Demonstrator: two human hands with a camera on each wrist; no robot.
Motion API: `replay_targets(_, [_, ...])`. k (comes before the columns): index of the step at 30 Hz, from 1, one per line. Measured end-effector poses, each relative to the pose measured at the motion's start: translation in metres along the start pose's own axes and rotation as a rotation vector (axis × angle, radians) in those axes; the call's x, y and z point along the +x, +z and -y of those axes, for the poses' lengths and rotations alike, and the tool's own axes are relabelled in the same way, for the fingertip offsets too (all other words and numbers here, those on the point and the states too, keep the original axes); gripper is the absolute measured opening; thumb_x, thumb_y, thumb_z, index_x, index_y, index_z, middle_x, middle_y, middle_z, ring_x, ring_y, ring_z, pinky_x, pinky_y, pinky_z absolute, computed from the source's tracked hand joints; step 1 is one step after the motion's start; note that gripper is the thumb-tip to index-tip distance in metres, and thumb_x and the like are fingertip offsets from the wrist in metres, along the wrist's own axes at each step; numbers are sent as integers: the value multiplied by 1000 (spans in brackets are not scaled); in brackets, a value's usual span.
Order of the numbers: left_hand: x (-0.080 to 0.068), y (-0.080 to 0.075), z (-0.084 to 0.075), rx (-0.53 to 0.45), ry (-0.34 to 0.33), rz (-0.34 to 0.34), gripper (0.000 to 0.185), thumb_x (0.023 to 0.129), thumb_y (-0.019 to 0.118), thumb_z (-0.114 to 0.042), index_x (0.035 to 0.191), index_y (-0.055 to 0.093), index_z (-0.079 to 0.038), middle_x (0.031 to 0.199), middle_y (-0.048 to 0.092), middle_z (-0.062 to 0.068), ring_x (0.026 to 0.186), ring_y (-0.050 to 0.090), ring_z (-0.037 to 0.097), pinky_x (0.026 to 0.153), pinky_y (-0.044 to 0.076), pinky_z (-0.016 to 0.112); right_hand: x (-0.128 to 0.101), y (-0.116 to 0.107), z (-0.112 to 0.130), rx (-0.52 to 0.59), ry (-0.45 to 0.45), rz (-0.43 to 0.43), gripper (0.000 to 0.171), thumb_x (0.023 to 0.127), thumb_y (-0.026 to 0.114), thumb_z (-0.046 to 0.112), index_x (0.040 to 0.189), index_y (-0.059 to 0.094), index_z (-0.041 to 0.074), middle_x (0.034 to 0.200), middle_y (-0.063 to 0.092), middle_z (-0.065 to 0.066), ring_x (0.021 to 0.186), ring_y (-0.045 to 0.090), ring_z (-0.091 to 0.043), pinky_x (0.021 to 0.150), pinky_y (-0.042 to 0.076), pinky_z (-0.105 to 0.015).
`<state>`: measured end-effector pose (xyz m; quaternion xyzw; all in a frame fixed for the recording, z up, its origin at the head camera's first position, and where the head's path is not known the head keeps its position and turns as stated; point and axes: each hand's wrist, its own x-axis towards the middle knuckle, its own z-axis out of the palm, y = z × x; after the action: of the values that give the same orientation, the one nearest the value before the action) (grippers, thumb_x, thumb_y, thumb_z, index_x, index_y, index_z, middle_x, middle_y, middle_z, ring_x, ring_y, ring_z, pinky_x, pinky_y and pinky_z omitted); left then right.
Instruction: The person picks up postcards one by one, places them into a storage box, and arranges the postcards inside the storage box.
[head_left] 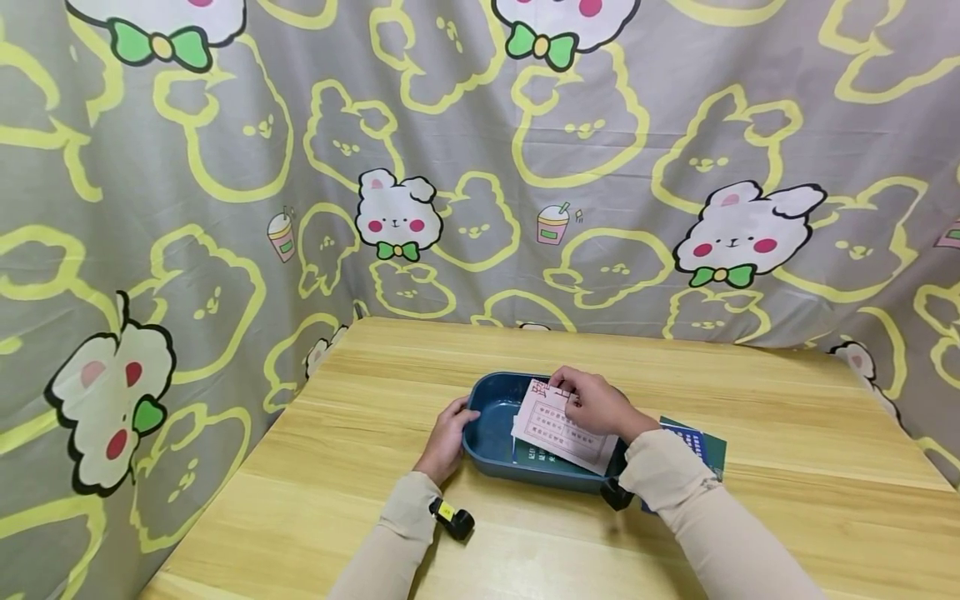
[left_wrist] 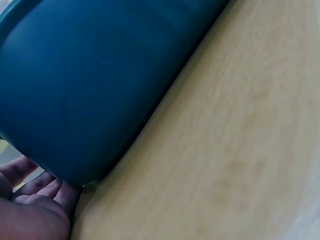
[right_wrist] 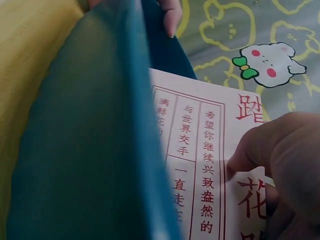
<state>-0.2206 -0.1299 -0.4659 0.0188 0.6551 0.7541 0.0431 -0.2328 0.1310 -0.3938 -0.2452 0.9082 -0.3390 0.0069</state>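
Observation:
A dark teal plastic bin (head_left: 491,429) with rounded corners stands on the table. My left hand (head_left: 446,440) holds its left end, thumb at the rim; in the left wrist view the fingers (left_wrist: 42,187) lie against the outer wall. Between thumb and fingers, my right hand (head_left: 600,406) pinches the upper edge of a pale pink card (head_left: 558,425) printed with red Chinese characters. That card is tilted over the bin's right part. Beneath it a green card (head_left: 528,452) with white writing shows inside the bin. The right wrist view shows the card (right_wrist: 200,145) behind the bin's wall.
Just right of the bin, partly behind my right forearm, lie a green card (head_left: 716,452) and a blue one with white print (head_left: 692,440). Black wrist cameras sit on both sleeves. A patterned curtain (head_left: 480,200) hangs behind the wooden table (head_left: 322,467).

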Motion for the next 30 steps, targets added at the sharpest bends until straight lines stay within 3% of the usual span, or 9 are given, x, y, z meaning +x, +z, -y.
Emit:
replay_targets(7, [0,0,2,2,5,6,45,95,49,-10,137,46,6,137,47,22,120,48,30,96,43,36,-1,9,-1,-58,-53,67,34,82,55,-9,109,62,9,84,56,1,68,47,-14,63,41,-30])
replay_targets(11, [1,0,2,1,2,8,46,95,49,-10,138,46,6,137,47,21,121,47,30,97,42,37,-2,13,-1,-96,-24,84,40,79,57,-12,111,62,11,87,56,1,70,48,-15,66,42,-32])
replay_targets(18, [1,-1,0,-2,7,2,46,95,50,-10,137,46,6,138,47,21,121,47,29,96,43,36,-1,19,3,-147,74,120,56,71,69,-16,119,60,12,103,60,-4,84,50,-20,74,44,-34])
replay_targets(23, [1,-2,1,-6,7,-2,46,94,50,-10,137,46,7,138,47,22,122,47,30,97,42,37,-2,23,3,-199,71,122,63,69,71,-17,126,59,8,115,61,-8,95,55,-22,82,48,-39])
replay_targets(27, [1,-2,1,-1,5,-3,46,95,51,-10,137,46,7,138,46,22,122,46,31,97,42,38,-7,18,1,-200,44,77,59,75,70,-12,130,56,4,124,60,-15,111,57,-29,89,48,-44])
replay_targets(30, [1,-2,1,1,-2,-3,46,95,51,-11,137,46,6,138,46,21,123,46,32,98,42,39,-15,7,-3,-129,32,-25,48,82,65,-6,128,55,-1,120,61,-18,111,57,-33,90,48,-48])
